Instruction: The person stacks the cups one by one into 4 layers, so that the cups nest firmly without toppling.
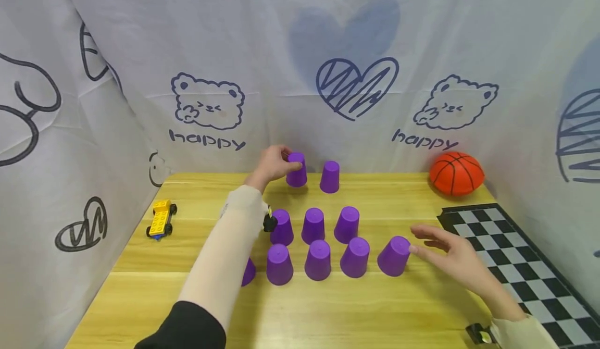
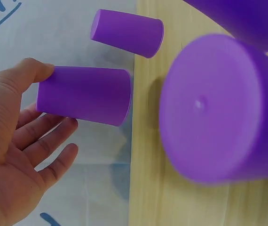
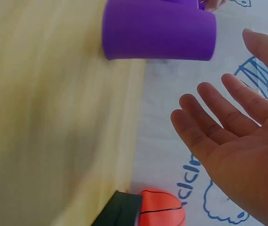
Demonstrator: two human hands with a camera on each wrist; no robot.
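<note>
At the back of the table my left hand (image 1: 275, 165) pinches an upside-down purple cup (image 1: 296, 170) near its narrow closed end. In the left wrist view the thumb and fingers lie on opposite sides of this cup (image 2: 84, 95), and a shadow on the wood suggests it is slightly raised. Another purple cup (image 1: 330, 177) stands just right of it. Nearer me is a row of three cups (image 1: 313, 226), and in front of that a longer row, its leftmost cup (image 1: 249, 273) partly behind my left arm. My right hand (image 1: 452, 258), fingers extended, hovers beside the rightmost front cup (image 1: 394, 256).
A yellow toy car (image 1: 161, 219) sits at the left edge of the table. On the right lie a black-and-white checkered board (image 1: 520, 255) and, behind it, an orange basketball (image 1: 457, 174). Printed cloth (image 1: 290, 104) hangs directly behind the table and at both sides.
</note>
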